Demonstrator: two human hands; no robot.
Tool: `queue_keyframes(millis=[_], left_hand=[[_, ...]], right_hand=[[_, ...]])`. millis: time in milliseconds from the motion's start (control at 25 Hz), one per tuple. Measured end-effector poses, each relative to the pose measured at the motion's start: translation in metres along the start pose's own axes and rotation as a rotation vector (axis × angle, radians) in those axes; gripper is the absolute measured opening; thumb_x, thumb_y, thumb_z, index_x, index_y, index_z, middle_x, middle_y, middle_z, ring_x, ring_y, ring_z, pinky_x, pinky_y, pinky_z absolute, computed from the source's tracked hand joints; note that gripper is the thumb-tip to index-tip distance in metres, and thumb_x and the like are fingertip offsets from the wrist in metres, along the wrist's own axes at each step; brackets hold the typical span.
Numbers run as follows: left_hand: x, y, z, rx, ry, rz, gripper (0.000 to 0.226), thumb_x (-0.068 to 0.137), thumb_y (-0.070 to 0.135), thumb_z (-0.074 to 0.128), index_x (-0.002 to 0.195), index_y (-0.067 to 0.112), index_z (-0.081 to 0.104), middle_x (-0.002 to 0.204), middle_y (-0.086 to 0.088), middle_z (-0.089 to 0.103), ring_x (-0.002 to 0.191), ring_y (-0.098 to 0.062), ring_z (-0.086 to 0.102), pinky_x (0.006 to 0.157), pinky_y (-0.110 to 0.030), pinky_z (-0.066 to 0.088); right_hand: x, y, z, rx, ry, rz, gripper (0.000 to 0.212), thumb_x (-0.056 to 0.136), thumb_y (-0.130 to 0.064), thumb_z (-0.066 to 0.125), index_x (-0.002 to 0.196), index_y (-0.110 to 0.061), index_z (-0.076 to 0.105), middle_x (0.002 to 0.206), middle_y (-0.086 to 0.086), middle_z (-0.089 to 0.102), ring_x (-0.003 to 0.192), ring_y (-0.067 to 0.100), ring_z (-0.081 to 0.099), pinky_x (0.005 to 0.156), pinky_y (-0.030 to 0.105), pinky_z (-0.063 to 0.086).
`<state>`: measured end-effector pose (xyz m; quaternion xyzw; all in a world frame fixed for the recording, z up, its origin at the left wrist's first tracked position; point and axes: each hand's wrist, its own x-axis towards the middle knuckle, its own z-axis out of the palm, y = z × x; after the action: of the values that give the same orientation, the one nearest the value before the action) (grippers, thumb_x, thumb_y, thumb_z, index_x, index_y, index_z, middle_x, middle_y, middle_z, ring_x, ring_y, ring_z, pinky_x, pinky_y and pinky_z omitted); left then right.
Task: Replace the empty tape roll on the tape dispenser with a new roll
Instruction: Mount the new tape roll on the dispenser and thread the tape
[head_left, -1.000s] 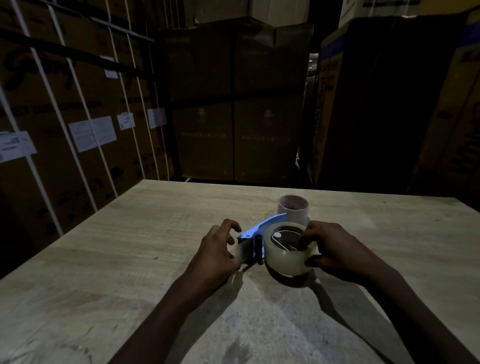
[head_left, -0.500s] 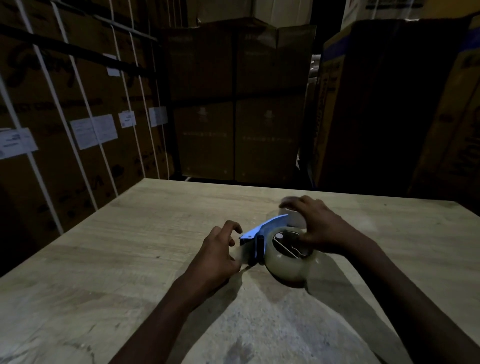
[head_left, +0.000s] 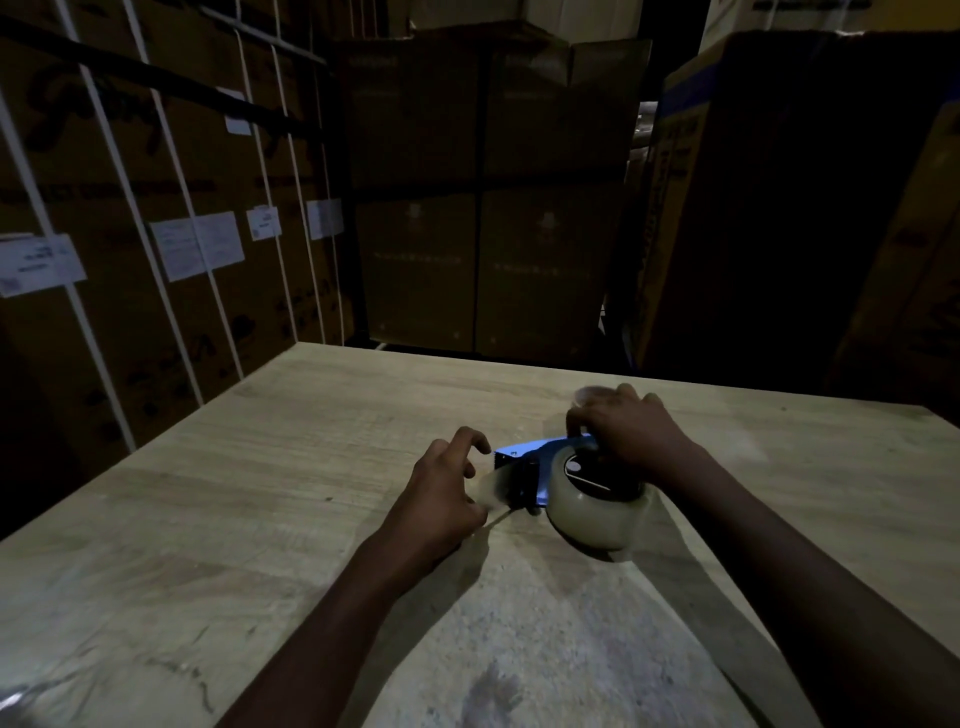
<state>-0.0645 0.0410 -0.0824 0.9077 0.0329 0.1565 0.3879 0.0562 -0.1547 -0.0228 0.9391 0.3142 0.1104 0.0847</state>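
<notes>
hands 2 | dispenser 1 | tape roll 1 | table 1

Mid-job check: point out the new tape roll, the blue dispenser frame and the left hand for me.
new tape roll (head_left: 592, 519), head view, on its clear outer wall.
blue dispenser frame (head_left: 535, 446), head view, on the flat blue plate.
left hand (head_left: 441, 488), head view, on its back.

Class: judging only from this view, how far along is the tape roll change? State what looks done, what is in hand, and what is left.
Done: a full clear roll sits on the blue dispenser. In hand: the left hand pinches the tape's free end by the dispenser's front; the right hand rests over its far side. Left: probably finishing the threading; the blurred pale object behind stays on the table.
</notes>
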Motion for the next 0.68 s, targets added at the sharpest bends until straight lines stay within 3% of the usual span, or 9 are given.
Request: queue_keyframes(millis=[200, 320, 440, 560, 680], left_hand=[[0.007, -0.002, 0.005, -0.001, 0.057, 0.010, 0.056, 0.070, 0.005, 0.074, 0.108, 0.036, 0.047, 0.103, 0.003, 0.048, 0.083, -0.013, 0.059, 0.066, -0.029, 0.057], [0.010, -0.004, 0.008, -0.011, 0.060, 0.010, 0.053, 0.071, 0.005, 0.074, 0.108, 0.033, 0.049, 0.104, 0.001, 0.050, 0.079, -0.011, 0.057, 0.059, -0.017, 0.046], [0.015, -0.006, 0.007, -0.046, 0.073, -0.042, 0.047, 0.072, 0.002, 0.069, 0.105, 0.031, 0.052, 0.104, -0.001, 0.054, 0.072, -0.016, 0.060, 0.053, -0.021, 0.047], [0.019, -0.005, 0.004, -0.187, 0.041, -0.138, 0.041, 0.073, 0.002, 0.069, 0.102, 0.028, 0.056, 0.099, -0.002, 0.061, 0.068, -0.029, 0.069, 0.050, -0.032, 0.053], [0.029, -0.001, 0.001, -0.257, -0.038, -0.157, 0.026, 0.074, 0.007, 0.069, 0.095, 0.021, 0.061, 0.094, -0.005, 0.067, 0.064, -0.025, 0.068, 0.051, -0.031, 0.054]], right_hand=[[-0.003, 0.004, 0.004, 0.030, 0.120, -0.002, 0.009, 0.083, -0.026, 0.061, 0.092, -0.024, 0.059, 0.117, 0.002, 0.054, 0.104, 0.025, 0.050, 0.073, 0.034, 0.034], [-0.003, 0.005, 0.005, 0.055, 0.158, -0.003, 0.009, 0.083, -0.022, 0.061, 0.091, -0.023, 0.060, 0.112, 0.001, 0.056, 0.100, 0.024, 0.053, 0.070, 0.032, 0.031], [-0.006, 0.005, 0.003, 0.095, 0.151, 0.015, 0.013, 0.083, -0.023, 0.061, 0.096, -0.023, 0.060, 0.116, 0.001, 0.057, 0.103, 0.025, 0.055, 0.071, 0.032, 0.040], [-0.014, 0.004, -0.002, 0.238, 0.101, 0.089, 0.036, 0.077, -0.038, 0.066, 0.108, -0.025, 0.052, 0.127, 0.000, 0.053, 0.108, 0.026, 0.054, 0.078, 0.037, 0.048], [-0.036, -0.010, -0.006, 0.452, 0.221, 0.177, 0.037, 0.078, -0.042, 0.062, 0.107, -0.022, 0.051, 0.107, 0.003, 0.062, 0.090, 0.022, 0.058, 0.070, 0.036, 0.049]])
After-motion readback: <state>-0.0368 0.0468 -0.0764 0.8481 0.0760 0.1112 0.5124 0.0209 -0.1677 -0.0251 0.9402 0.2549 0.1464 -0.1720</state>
